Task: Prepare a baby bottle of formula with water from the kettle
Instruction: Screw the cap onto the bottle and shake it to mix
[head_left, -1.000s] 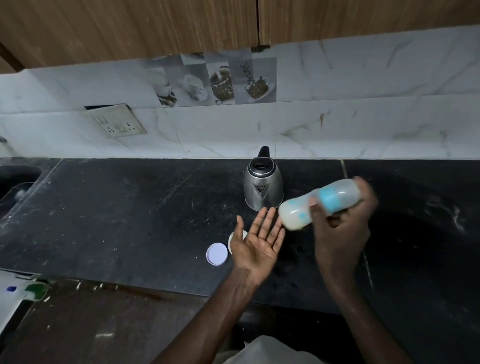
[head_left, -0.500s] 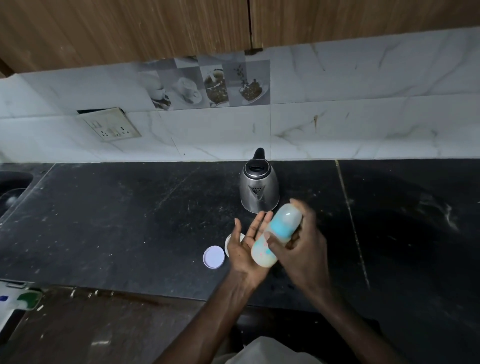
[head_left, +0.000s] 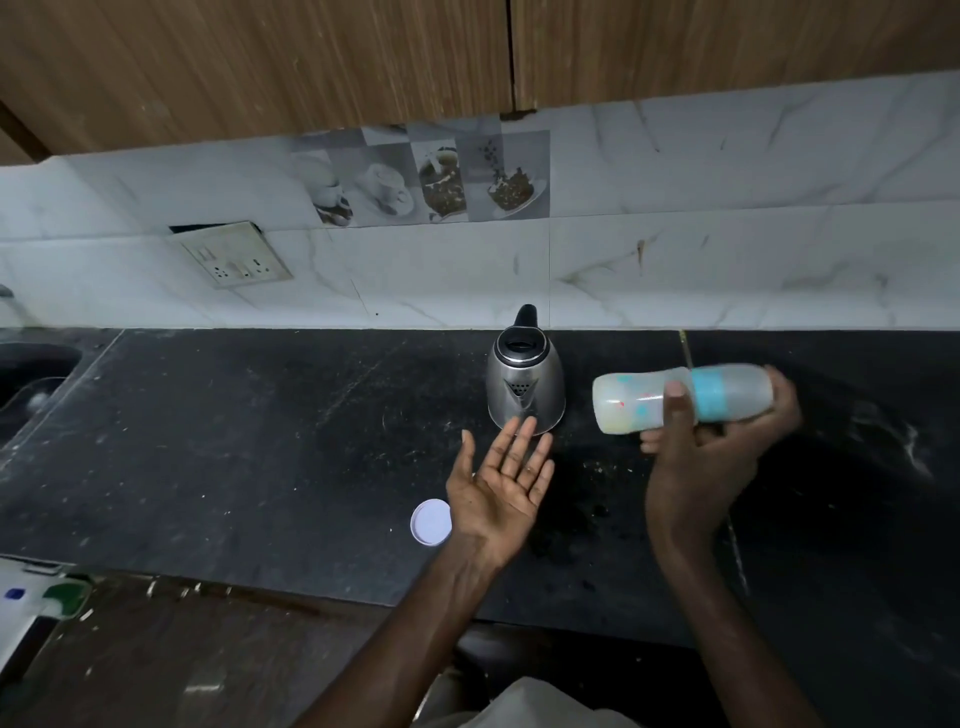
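Note:
My right hand (head_left: 696, 467) grips a baby bottle (head_left: 636, 402) with a light blue ring and clear cap. The bottle lies almost sideways in the air, its base pointing left, and it holds milky liquid. My left hand (head_left: 501, 486) is held palm up with fingers spread, a little left of the bottle and apart from it. A steel kettle (head_left: 524, 384) with a black lid and handle stands upright on the dark counter (head_left: 260, 441), just behind my left fingertips. A round white lid (head_left: 430, 522) lies flat on the counter beside my left wrist.
A dark sink (head_left: 31, 374) sits at the far left of the counter. A switch plate (head_left: 234, 260) is on the marble backsplash, with wooden cabinets above. A white object with green and blue parts (head_left: 47, 597) shows at the lower left edge.
Half a second ago the bottle's base was down against my left palm. It has since swung up and to the right, away from the palm, back to where it was a second ago.

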